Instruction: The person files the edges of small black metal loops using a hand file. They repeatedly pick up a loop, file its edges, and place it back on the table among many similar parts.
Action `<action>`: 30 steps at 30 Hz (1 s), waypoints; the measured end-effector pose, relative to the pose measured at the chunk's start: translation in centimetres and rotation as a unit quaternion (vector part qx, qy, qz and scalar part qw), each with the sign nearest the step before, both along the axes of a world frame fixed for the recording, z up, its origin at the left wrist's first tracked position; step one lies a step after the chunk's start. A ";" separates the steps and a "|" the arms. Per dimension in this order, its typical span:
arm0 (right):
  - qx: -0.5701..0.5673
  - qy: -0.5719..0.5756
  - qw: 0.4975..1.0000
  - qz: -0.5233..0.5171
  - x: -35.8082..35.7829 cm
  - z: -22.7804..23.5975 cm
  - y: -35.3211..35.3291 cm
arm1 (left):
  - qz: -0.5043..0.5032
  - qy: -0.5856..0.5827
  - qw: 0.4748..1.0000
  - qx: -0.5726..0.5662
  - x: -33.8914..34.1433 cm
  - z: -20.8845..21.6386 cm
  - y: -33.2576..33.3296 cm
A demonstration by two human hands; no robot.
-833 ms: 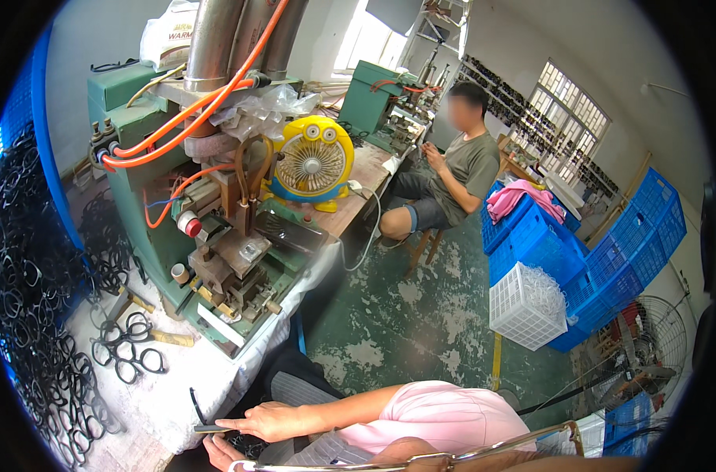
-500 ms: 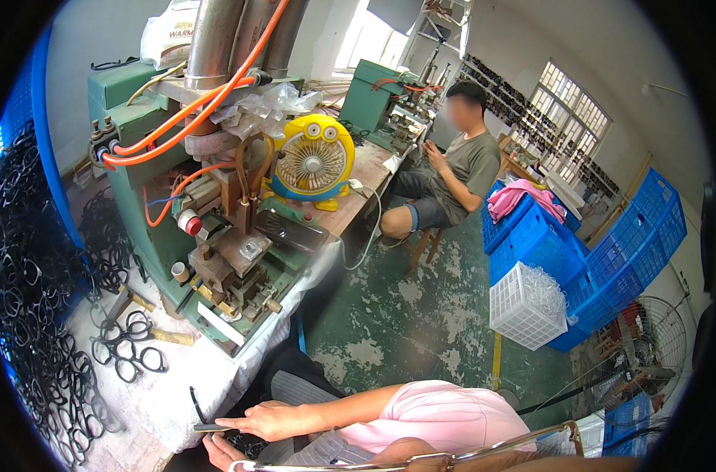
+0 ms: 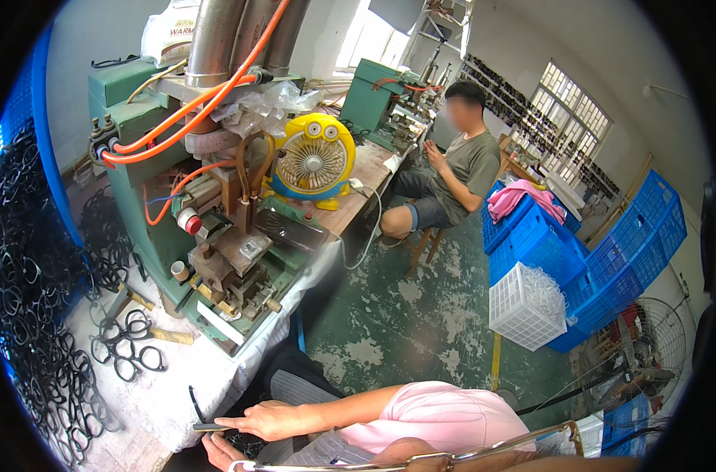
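Observation:
At the lower left, just off the table edge, my right hand (image 3: 267, 421) points left with its fingertips closed on a dark eyeglass frame (image 3: 209, 428). The frame is seen nearly edge-on, and a thin black arm (image 3: 195, 403) sticks up from it. Directly below, my left hand (image 3: 223, 453) pinches the same frame from underneath; its wrist has a white band and part of it is cut off by the picture's lower edge. More dark frames (image 3: 252, 447) show partly behind the hands, near my lap. Several black eyeglass frames (image 3: 126, 346) lie on the white-covered table (image 3: 161, 401).
A green press machine (image 3: 138, 189) with orange hoses stands on the bench, a yellow fan (image 3: 311, 161) beside it. A large heap of black frames (image 3: 27, 291) fills the left. One person (image 3: 468, 157) sits beyond. Blue crates (image 3: 539, 248) and a white basket (image 3: 527, 307) stand right.

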State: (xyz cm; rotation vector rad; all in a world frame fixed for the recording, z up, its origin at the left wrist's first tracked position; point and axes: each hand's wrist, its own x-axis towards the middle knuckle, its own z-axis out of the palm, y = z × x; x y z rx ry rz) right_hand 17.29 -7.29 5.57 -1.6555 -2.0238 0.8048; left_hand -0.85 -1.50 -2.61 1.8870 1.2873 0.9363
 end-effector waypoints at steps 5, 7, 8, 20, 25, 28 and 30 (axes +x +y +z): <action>-0.003 -0.002 1.000 -0.002 0.0 -0.1 0.0 | -0.085 0.025 0.902 0.422 0.5 1.9 0.9; 0.000 -0.001 1.000 0.000 0.0 0.0 -0.1 | -0.087 0.024 0.901 0.424 0.6 1.8 1.7; 0.006 0.002 1.000 0.003 0.0 0.0 -0.1 | -0.050 -0.002 0.973 0.223 0.6 1.8 1.3; 0.026 0.000 1.000 0.000 -0.1 -0.2 -0.1 | -0.011 -0.041 0.998 0.042 0.6 2.6 -1.4; -0.001 0.003 1.000 -0.001 0.0 -0.2 -0.1 | -0.041 -0.010 0.968 0.248 0.1 0.0 0.8; 0.000 0.001 1.000 0.003 0.0 -0.1 0.0 | -0.107 0.047 0.781 0.613 -0.6 -2.9 4.0; 0.002 -0.003 1.000 0.007 0.1 -0.1 0.0 | -0.107 0.042 0.782 0.613 -1.1 -4.7 4.5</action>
